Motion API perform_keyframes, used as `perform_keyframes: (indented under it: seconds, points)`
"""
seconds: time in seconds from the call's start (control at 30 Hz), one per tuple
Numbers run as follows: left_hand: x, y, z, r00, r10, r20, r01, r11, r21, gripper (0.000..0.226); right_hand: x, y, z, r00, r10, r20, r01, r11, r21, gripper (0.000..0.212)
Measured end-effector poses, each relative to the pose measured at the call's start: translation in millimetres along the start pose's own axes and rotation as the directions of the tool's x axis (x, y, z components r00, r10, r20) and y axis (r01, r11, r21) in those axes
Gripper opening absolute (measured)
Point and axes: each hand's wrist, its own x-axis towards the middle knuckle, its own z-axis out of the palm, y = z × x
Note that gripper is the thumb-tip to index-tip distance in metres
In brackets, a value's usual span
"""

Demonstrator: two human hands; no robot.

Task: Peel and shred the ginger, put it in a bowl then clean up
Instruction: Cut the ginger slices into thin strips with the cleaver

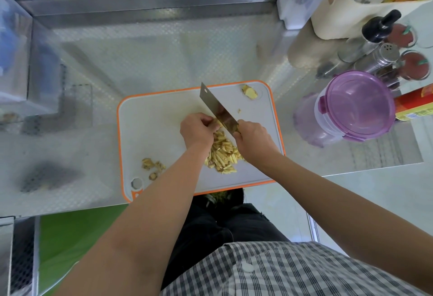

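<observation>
A white cutting board (159, 117) with an orange rim lies on the steel counter. My right hand (254, 141) grips the handle of a cleaver (216, 107), whose blade points away to the upper left. My left hand (199, 129) has its fingers curled down on ginger slices right against the blade. A pile of ginger shreds (222, 153) lies between my two hands. Ginger peelings (152, 165) sit at the board's near left. An uncut ginger knob (250, 91) rests at the far right corner.
A purple-lidded plastic container (358, 106) stands right of the board. Behind it are spice shakers (379, 58), a dark-capped bottle (380, 26) and a cream holder with bottles (351, 12). A clear plastic box (14, 50) sits at far left. The counter edge runs just below the board.
</observation>
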Motion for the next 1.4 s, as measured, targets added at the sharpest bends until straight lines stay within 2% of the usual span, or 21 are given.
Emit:
perform_keyframes:
  seconds: [0.2, 0.33, 0.53, 0.77, 0.93, 1.0, 1.13, 1.2, 1.4]
  points:
    - [-1, 1, -1, 0.999, 0.039, -0.001, -0.039, 0.999, 0.024, 0.013, 8, -10, 9, 1.000, 0.023, -0.006, -0.024, 1.000, -0.018, 0.012]
    - [-3, -1, 1, 0.992, 0.123, 0.000, -0.123, 0.986, 0.115, 0.011, 10, -8, 11, 1.000, 0.015, -0.017, -0.016, 1.000, -0.023, 0.013]
    - [-3, -3, 7, 0.973, 0.223, 0.051, -0.229, 0.936, 0.269, 0.024, 10, -3, 8, 0.999, 0.019, -0.049, -0.021, 0.999, -0.030, 0.013]
    - [1, 4, 16, 0.957, 0.281, 0.069, -0.289, 0.914, 0.286, 0.017, 15, 10, -3, 0.998, 0.066, -0.010, -0.066, 0.997, 0.038, 0.013]
    - [0, 3, 14, 0.955, 0.290, 0.058, -0.295, 0.920, 0.258, 0.020, 12, 10, -6, 0.997, 0.068, -0.019, -0.068, 0.998, -0.004, 0.014]
    - [0, 3, 12, 0.955, 0.290, 0.060, -0.296, 0.921, 0.252, 0.019, 10, 12, -7, 0.997, 0.065, -0.039, -0.063, 0.997, 0.037, 0.016]
    - [0, 0, 13, 0.962, 0.266, 0.056, -0.272, 0.929, 0.251, 0.022, 5, 16, -10, 0.998, 0.000, -0.066, 0.006, 0.996, 0.089, 0.029]
    - [-2, 0, 12, 0.964, 0.264, 0.035, -0.266, 0.941, 0.209, 0.017, 2, 19, -12, 0.997, -0.030, -0.071, 0.036, 0.996, 0.078, 0.026]
    - [-2, 7, 12, 0.993, 0.116, -0.023, -0.113, 0.988, 0.103, 0.012, -1, 18, -15, 0.997, -0.075, -0.013, 0.075, 0.997, -0.008, 0.016]
